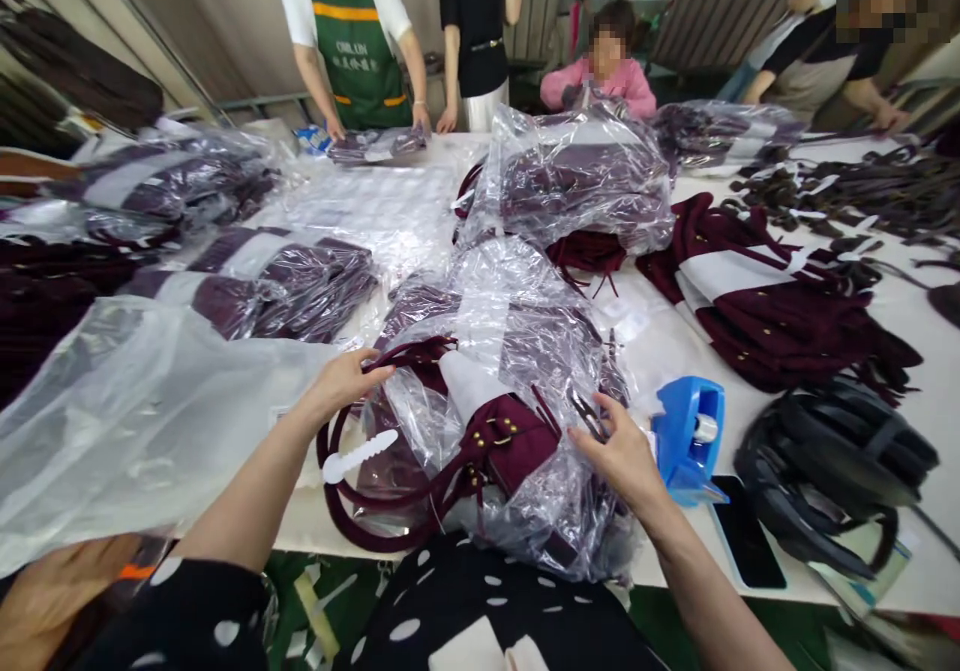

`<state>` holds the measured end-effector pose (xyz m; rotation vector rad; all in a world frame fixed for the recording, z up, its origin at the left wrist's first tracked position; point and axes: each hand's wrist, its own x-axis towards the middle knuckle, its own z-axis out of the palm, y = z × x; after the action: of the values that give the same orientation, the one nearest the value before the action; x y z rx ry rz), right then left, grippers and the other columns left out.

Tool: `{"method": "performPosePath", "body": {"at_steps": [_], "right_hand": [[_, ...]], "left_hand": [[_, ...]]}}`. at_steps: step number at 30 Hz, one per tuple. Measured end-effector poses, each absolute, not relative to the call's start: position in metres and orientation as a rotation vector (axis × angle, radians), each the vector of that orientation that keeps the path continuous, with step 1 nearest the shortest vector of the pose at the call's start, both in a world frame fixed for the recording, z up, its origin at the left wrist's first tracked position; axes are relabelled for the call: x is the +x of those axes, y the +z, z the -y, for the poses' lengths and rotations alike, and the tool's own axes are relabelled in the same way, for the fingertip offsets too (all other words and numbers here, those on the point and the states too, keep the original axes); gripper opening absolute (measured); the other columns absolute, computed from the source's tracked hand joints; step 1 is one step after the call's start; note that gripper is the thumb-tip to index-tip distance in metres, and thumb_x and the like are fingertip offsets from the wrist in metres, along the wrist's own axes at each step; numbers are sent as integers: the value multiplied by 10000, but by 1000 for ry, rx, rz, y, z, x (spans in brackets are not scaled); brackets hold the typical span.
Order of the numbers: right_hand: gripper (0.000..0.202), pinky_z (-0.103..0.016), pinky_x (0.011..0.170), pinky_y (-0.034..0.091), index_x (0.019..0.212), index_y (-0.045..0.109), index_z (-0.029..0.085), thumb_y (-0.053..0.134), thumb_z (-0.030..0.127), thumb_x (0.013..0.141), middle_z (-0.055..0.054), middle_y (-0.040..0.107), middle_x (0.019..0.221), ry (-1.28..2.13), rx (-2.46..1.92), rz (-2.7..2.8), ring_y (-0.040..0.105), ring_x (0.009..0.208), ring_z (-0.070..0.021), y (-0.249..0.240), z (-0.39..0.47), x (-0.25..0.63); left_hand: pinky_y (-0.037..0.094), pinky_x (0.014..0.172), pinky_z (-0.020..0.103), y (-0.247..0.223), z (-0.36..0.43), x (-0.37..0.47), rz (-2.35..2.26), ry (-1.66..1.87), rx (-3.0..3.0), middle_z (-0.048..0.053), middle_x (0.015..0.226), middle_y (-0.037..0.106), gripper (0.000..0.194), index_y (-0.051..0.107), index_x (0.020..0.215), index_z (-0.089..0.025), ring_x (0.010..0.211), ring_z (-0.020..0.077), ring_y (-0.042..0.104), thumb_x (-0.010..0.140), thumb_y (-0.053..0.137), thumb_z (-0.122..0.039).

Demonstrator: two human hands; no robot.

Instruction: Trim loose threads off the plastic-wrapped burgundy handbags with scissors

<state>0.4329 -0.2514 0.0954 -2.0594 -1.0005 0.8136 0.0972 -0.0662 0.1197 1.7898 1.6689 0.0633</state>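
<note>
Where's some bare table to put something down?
Small patches of table show between the blue tape dispenser and unwrapped burgundy stack, and right of that stack, beyond the black gear. It's crowded between your left hand and right hand, over the plastic-wrapped bundle.

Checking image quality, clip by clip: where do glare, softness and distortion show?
Head view: glare whitens the flat clear plastic on the white table and streaks the crinkled plastic-wrapped maroon bundle; head view: white lettering on the green apron is soft; head view: tall grey-beige panels lean outward, suggesting wide-angle distortion.
</note>
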Motion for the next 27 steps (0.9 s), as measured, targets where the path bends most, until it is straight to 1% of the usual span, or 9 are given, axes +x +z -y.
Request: {"method": "performPosePath", "body": {"at_steps": [3,7,11,14,16,18,21,24,27], "right_hand": [[577,-259,582,454,1147,539,177,667,392,627,-22,628,811,822,-1815,900,566,641,-143,110,256,444],[444,-179,407,284,999,633,188,723,337,590,53,480,621,752,-1630,795,379,457,-49,155,246,464],[322,-179,396,252,867,657,147,720,265,573,52,438,601,509,-1496,775,352,459,-39,185,197,493],[240,-194,416,278,780,639,132,661,258,577,51,453,569,367,-1553,800,367,464,-54,181,147,527],[216,-204,428,282,726,620,130,626,259,553,59,454,528,355,-1652,773,363,459,-64,168,118,552],[206,-215,454,300,685,607,125,616,259,528,57,466,507,341,-1742,760,378,479,-76,156,97,575],[194,-230,492,332,631,588,128,624,277,511,43,485,506,306,-1793,753,410,516,-93,146,82,592],[234,-227,482,341,645,571,140,650,308,502,39,495,547,401,-1699,722,419,509,-88,151,88,582],[336,-206,442,311,752,598,149,723,322,492,51,478,584,747,-1466,711,369,457,-55,161,119,555]], "left_hand": [[378,420,228,125,58,101,-1429,151,1428,30,626,606,589,537,1102,-141,434,150,532,663,638,-520],[327,344,211,137,39,113,-1339,52,1146,73,538,609,423,592,964,-91,337,128,463,650,692,-355],[348,337,210,148,12,139,-1292,87,1003,125,552,627,285,645,847,-55,353,133,481,706,650,-302],[377,378,203,150,-4,172,-1395,249,936,109,530,613,108,633,723,-62,394,133,510,687,630,-165],[323,357,186,150,-15,193,-1488,353,951,89,460,570,37,589,631,-70,365,118,479,651,612,-91],[240,331,173,152,-29,207,-1542,430,986,62,389,515,78,538,580,-85,300,86,387,638,590,-76],[208,333,162,162,-50,212,-1563,629,995,5,361,466,101,471,581,-122,275,46,297,625,558,-97],[217,339,151,177,-57,194,-1512,837,998,-33,382,451,95,446,610,-139,301,36,316,623,539,-151],[231,337,158,183,-34,155,-1344,979,1078,-38,394,465,101,485,616,-143,322,41,347,624,560,-210]]}}
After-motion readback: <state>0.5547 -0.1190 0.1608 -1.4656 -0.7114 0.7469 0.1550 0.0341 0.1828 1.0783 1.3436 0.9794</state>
